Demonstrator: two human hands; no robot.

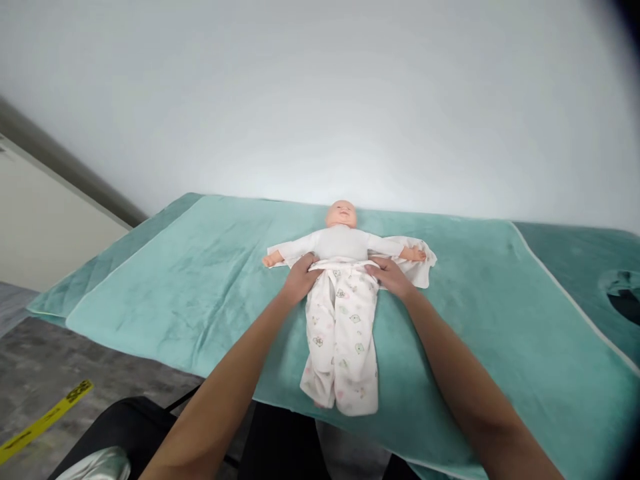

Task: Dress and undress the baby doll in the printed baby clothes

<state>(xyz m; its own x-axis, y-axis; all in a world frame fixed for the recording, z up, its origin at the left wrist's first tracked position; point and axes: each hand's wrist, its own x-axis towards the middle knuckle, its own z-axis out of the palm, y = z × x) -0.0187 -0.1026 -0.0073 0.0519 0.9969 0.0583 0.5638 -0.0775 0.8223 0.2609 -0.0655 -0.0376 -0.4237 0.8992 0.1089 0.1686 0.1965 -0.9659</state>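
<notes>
A baby doll [341,230] lies on its back on a teal towel [210,280], head away from me, arms spread. It wears a white top and white patterned trousers [343,333]. My left hand [300,279] grips the trousers' waistband at the doll's left-hand side of the picture. My right hand [390,275] grips the waistband on the other side. Both hands have fingers curled round the fabric at the doll's waist. A white cloth [417,267] lies under the doll's arm on the right.
The towel covers a padded teal table [575,253] with a face hole [623,297] at the right. A plain white wall stands behind. Grey floor with a yellow tape strip [45,420] lies at lower left.
</notes>
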